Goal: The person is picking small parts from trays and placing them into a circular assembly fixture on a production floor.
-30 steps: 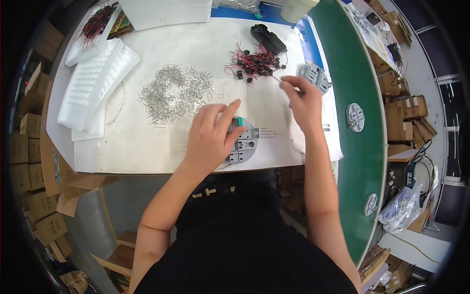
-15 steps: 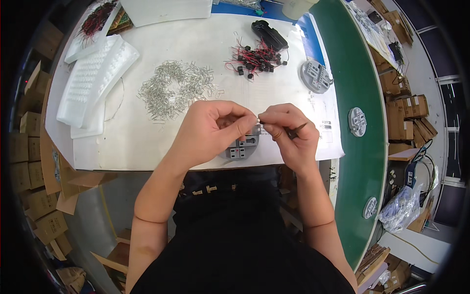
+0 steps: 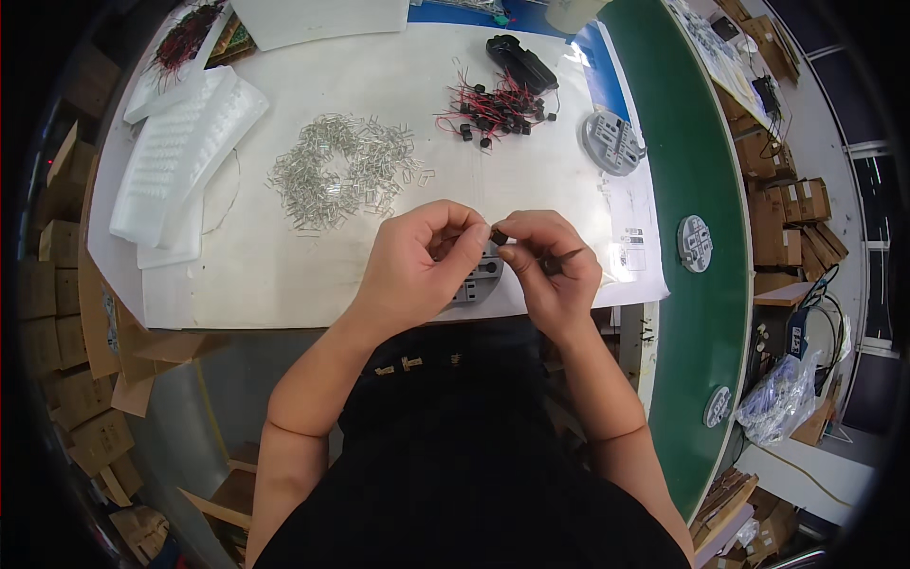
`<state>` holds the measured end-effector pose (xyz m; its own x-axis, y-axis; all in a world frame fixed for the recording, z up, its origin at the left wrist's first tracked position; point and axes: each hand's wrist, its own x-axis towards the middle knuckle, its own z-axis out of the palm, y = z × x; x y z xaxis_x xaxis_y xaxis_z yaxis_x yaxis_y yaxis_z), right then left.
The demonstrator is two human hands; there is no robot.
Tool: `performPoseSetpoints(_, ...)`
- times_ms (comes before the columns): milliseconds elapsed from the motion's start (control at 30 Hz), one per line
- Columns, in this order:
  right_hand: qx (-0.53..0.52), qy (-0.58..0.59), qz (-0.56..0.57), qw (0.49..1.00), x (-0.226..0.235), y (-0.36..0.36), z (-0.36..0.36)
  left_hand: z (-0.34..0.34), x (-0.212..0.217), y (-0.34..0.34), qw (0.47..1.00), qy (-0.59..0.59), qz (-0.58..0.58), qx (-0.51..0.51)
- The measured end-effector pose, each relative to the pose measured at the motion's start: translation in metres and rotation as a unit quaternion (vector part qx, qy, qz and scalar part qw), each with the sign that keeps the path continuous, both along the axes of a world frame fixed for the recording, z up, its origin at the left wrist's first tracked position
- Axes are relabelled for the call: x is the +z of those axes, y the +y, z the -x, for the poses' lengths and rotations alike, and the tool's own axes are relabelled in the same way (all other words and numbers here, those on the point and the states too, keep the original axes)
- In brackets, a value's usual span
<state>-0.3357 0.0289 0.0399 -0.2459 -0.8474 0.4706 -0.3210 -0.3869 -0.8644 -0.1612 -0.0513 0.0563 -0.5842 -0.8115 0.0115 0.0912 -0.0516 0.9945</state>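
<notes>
My left hand (image 3: 417, 261) and my right hand (image 3: 555, 266) meet over a round grey fixture (image 3: 479, 282) at the table's near edge. Between their fingertips they pinch a small black component (image 3: 498, 236) with thin wires. My right hand also holds dark tweezers (image 3: 567, 257) that point right. The fixture is mostly hidden under my hands. A loose pile of small clear tubes (image 3: 341, 171) lies just beyond my left hand. A heap of black parts with red wires (image 3: 498, 109) lies further back.
White foam trays (image 3: 180, 156) sit at the left. A second round grey fixture (image 3: 614, 142) lies at the right on the white sheet, a third (image 3: 697, 243) on the green belt (image 3: 706, 322). A black tool (image 3: 521, 62) lies at the back. Cardboard boxes (image 3: 66, 284) line the left.
A second ago my right hand reached out toward the red-wired parts and my left lay on the fixture. Both have come together over the fixture, pinching the small black component.
</notes>
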Motion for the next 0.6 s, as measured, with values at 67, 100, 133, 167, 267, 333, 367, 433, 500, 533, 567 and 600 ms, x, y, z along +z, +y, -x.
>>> performPoseSetpoints(67, 0.001, 0.004, -0.052, 0.999, 0.003, 0.003, 0.000, -0.002, -0.001, -0.002, 0.997, 0.006, -0.072, -0.017)
performPoseSetpoints(100, 0.001, 0.006, -0.078, 0.997, 0.004, 0.004, -0.001, -0.003, -0.001, -0.001, 0.997, 0.006, -0.071, -0.016)
performPoseSetpoints(133, 0.002, 0.007, -0.076, 0.997, 0.004, 0.005, -0.002, -0.003, 0.001, 0.000, 0.999, -0.011, 0.043, 0.008)
performPoseSetpoints(167, 0.008, -0.034, -0.097, 0.995, 0.004, 0.007, -0.003, -0.002, 0.001, 0.002, 0.987, -0.028, 0.154, 0.031)
performPoseSetpoints(267, 0.021, -0.114, -0.137, 0.984, 0.005, 0.012, -0.006, -0.003, 0.000, 0.004, 0.956, -0.044, 0.283, 0.062)
performPoseSetpoints(333, 0.062, -0.216, -0.174, 0.959, 0.010, 0.015, -0.006, -0.004, -0.001, 0.005, 0.941, -0.044, 0.326, 0.078)
performPoseSetpoints(367, 0.083, -0.266, -0.190, 0.941, 0.012, 0.016, -0.006, -0.006, 0.000, 0.005, 0.941, -0.044, 0.326, 0.078)
performPoseSetpoints(433, 0.105, -0.249, -0.193, 0.943, 0.017, 0.018, 0.001, -0.013, 0.006, 0.004, 0.964, -0.052, 0.261, 0.020)
performPoseSetpoints(500, 0.147, -0.216, -0.199, 0.945, 0.019, 0.017, 0.008, -0.017, 0.007, 0.003, 0.972, -0.055, 0.228, -0.010)
performPoseSetpoints(533, 0.147, -0.216, -0.199, 0.945, 0.019, 0.015, 0.008, -0.017, 0.007, 0.003, 0.980, -0.037, 0.192, -0.027)
performPoseSetpoints(567, 0.148, -0.175, -0.156, 0.961, 0.018, 0.011, 0.009, -0.018, 0.006, 0.003, 0.987, -0.018, 0.156, -0.045)
performPoseSetpoints(600, 0.148, -0.133, -0.114, 0.973, 0.016, 0.008, 0.009, -0.018, 0.006, 0.003, 0.991, 0.001, 0.119, -0.062)
